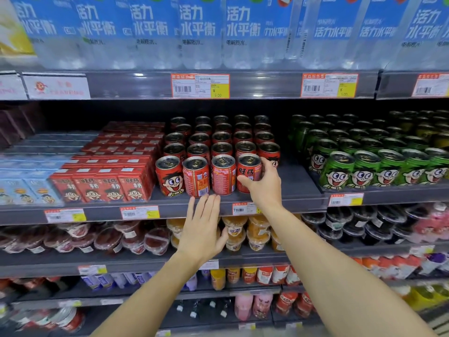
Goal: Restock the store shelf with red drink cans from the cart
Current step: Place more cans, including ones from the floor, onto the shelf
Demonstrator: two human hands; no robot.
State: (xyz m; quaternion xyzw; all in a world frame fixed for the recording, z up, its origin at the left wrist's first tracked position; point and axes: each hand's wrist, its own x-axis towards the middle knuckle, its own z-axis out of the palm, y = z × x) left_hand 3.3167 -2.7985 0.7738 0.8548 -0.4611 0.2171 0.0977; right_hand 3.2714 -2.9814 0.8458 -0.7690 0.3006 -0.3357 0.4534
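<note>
Four red cans (209, 175) front the centre shelf (298, 181).
Right hand (263, 183) grips the rightmost; left hand (202, 227) spread below; bare shelf right.

The red drink cans (220, 152) stand upright on the shelf (298, 183) in rows running front to back, silver tops up. The front row holds 4, cartoon face, barcode or text turned outward; the rightmost front can (248, 171) is gripped.
</note>
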